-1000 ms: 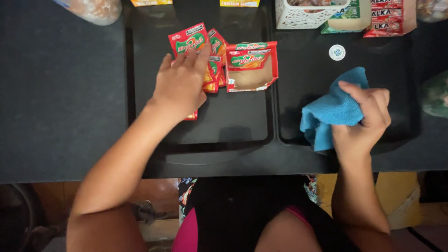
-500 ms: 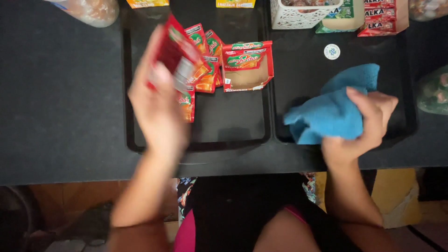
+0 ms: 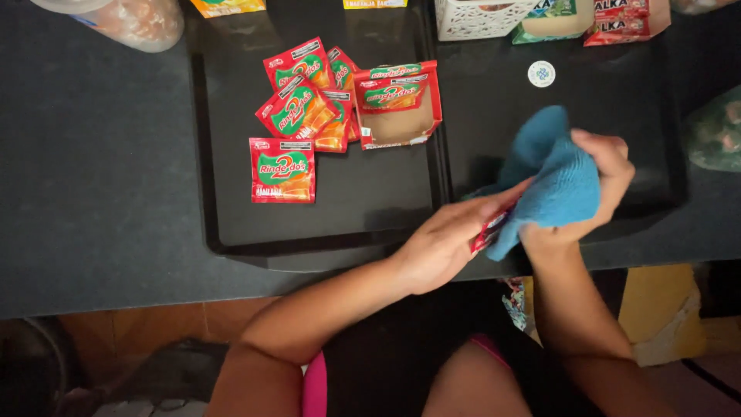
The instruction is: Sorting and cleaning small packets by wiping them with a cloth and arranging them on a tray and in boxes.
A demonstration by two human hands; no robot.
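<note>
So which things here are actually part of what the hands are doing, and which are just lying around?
In use:
left hand
red sachet
right hand
blue cloth
loose sachets
open sachet box

Lying about:
white basket
round white token
plastic bag

Looked like a home kitchen or pantry counter: dark stone worktop [image 3: 93, 177] over orange floor tiles [image 3: 154, 320], two black trays [image 3: 231, 232], loose red drink-mix sachets [image 3: 282, 171] beside their opened carton [image 3: 397, 104], a white plastic basket [image 3: 482, 19], bagged food [image 3: 127, 19] along the back.
</note>
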